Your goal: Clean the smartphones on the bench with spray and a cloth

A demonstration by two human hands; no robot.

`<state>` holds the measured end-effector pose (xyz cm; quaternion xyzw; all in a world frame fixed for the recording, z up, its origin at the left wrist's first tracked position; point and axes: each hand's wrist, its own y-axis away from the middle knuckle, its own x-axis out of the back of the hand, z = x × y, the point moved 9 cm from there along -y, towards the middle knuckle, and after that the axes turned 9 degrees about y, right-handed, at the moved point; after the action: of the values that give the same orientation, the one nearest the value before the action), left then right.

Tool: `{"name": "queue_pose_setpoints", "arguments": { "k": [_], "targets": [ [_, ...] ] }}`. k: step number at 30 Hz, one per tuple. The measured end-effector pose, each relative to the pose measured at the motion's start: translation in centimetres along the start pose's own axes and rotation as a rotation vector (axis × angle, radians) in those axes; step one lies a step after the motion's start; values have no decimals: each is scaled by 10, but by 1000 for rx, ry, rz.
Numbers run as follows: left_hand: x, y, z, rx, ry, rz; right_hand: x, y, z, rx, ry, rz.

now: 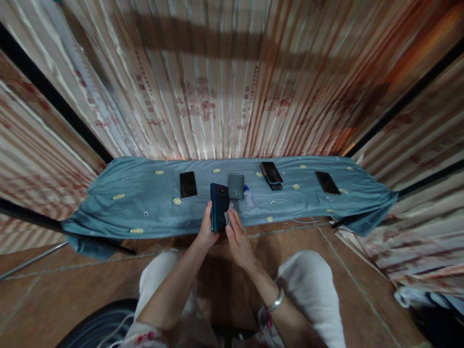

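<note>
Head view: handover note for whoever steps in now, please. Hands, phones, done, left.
Left hand: holds the dark blue phone upright above the cloth's near edge.
Right hand: presses a small grey wipe against that phone.
On the teal cloth: three more phones, a grey square.
Done: cannot tell.
Left: cannot tell.

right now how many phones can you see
5: one in the left hand, one left on the cloth, two stacked right of centre, one far right.
</note>
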<state>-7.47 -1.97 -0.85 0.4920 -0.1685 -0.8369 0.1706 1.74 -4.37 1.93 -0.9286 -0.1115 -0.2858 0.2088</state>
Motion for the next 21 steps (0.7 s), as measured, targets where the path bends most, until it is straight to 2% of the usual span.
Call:
{"name": "queue_pose_setpoints", "arguments": {
  "k": [6, 13, 18, 21],
  "targets": [
    [-7, 7, -18, 85, -17, -50, 14, -25, 12, -34, 27, 28],
    [-5, 6, -32, 120, -19, -79, 29, -51, 11, 32, 96, 51],
    [-3, 5, -41, 170, -66, -79, 36, -59, -1, 69, 174, 52],
    [-3, 5, -38, 92, -55, -54, 34, -56, -17, 153, 224, 25]
  ]
}}
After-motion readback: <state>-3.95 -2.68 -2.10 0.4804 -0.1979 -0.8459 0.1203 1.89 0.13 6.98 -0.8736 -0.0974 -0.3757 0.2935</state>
